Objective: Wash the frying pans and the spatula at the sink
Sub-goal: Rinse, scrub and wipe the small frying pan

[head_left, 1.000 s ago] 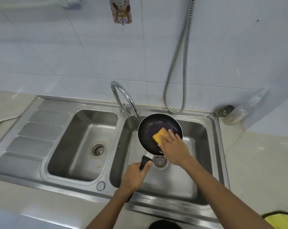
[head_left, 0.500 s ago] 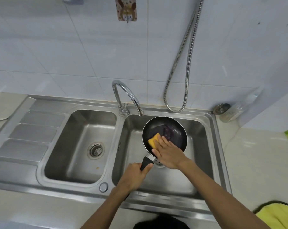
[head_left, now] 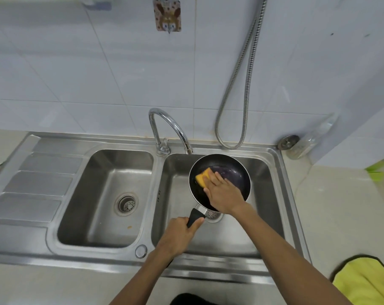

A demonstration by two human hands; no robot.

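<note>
The left hand (head_left: 179,233) is clamped around the black handle (head_left: 194,216) of a small dark frying pan (head_left: 235,172), which it holds above the right-hand basin (head_left: 263,216) of a stainless double sink, just under the spout of the chrome tap (head_left: 167,126). The right hand (head_left: 223,192) lies flat inside the pan, its fingers (head_left: 217,179) stretched out and slightly spread, pressing a yellow sponge (head_left: 203,177) against the left part of the cooking surface. A purplish film shows on the pan's floor to the right of the sponge.

The step in hand looks like scrubbing the pan's interior. To do it well, the handle grip should stay firm so the pan does not rock, and the sponge probably wants to travel across the whole floor and up the wall, particularly over the filmy patch. No water can be made out running from the tap, so a rinse appears to lie ahead. No second pan or spatula is visible.

The left-hand basin (head_left: 103,194) holds nothing but its drain strainer (head_left: 126,204), with a ribbed draining board (head_left: 39,183) beside it. Pale tiles cover the wall, where a metal shower hose (head_left: 237,84) loops down and a decorated adhesive hook (head_left: 167,15) hangs. A sink plug (head_left: 288,142) lies at the back right corner, and a yellow cloth (head_left: 367,280) lies on the beige counter at the lower right.
</note>
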